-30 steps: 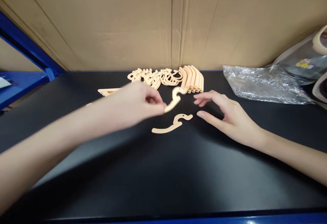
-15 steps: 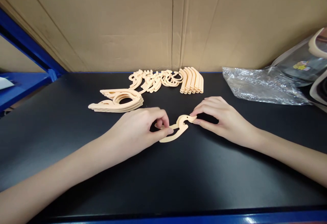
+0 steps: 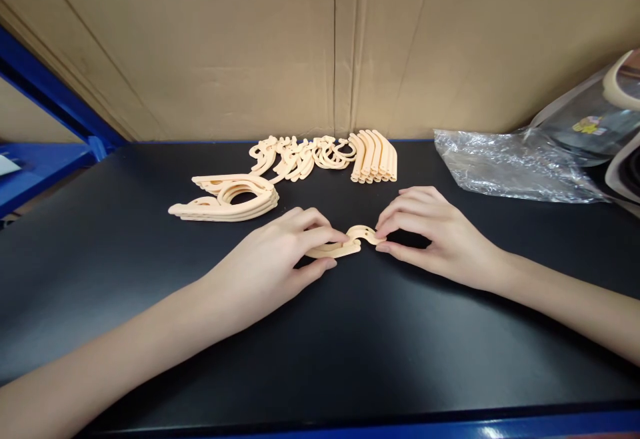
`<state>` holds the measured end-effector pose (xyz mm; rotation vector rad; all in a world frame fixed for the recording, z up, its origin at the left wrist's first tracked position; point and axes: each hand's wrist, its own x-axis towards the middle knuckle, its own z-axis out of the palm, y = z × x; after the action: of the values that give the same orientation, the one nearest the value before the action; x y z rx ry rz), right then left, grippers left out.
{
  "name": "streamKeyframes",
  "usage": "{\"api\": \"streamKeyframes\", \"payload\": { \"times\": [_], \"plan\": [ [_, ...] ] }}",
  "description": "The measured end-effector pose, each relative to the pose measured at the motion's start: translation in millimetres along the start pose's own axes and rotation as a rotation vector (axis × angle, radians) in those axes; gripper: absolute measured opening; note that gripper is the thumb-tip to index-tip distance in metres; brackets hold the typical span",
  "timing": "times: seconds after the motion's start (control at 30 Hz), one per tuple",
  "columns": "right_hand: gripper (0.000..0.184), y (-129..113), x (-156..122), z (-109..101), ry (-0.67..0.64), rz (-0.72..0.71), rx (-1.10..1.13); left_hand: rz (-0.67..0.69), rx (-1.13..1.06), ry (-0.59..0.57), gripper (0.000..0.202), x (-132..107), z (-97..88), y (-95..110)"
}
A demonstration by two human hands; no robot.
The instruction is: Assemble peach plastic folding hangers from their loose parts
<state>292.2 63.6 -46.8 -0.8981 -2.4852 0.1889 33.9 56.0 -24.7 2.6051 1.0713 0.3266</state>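
On the black table in front of me is a beige plastic folding clothes hanger (image 3: 337, 249), its curved hook (image 3: 363, 231) pointing right. My left hand (image 3: 287, 252) grips the arm part on the left, fingers over its top and thumb along the near edge. The fingers hide some of it. With thumb and fingertips, my right hand (image 3: 430, 232) pinches the tip of the hook. Behind my left hand lies a stack of folded beige hangers (image 3: 220, 211).
At the back are a pile of loose beige hook pieces (image 3: 300, 159) and a bundle of curved arm pieces (image 3: 374, 155). A clear plastic bag (image 3: 515, 169) and a transparent container (image 3: 575, 125) are at the right. A cardboard wall (image 3: 225, 45) closes off the back.
The hanger's near arm, which was swung out toward me, now lies close against the rest. My left fingers have shifted right along it. The right hand still pinches the hook.
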Motion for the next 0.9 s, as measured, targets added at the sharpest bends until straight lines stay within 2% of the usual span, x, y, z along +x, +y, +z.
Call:
{"api": "streamKeyframes", "payload": {
  "times": [0.27,0.53,0.63,0.73,0.9],
  "plan": [
    [0.006,1.4,-0.6,1.5,-0.016,-0.022,0.020,0.057,0.088,0.036,0.026,-2.3,0.8,-0.5],
    [0.011,-0.2,-0.3,1.7,-0.001,-0.030,-0.005,0.069,0.154,0.092,0.026,0.9,-1.3,-10.3],
    [0.014,-0.5,-1.0,1.9,0.018,-0.048,-0.029,0.020,0.193,0.122,0.025,8.3,-11.1,-10.8],
    [0.016,-0.7,-1.7,1.8,0.036,-0.058,-0.043,-0.069,0.284,0.158,0.024,26.1,-27.5,-14.2],
    [0.015,-1.3,-2.0,0.9,0.045,-0.061,-0.036,-0.357,0.481,0.190,0.028,74.8,-50.3,-34.3]
  ]
}}
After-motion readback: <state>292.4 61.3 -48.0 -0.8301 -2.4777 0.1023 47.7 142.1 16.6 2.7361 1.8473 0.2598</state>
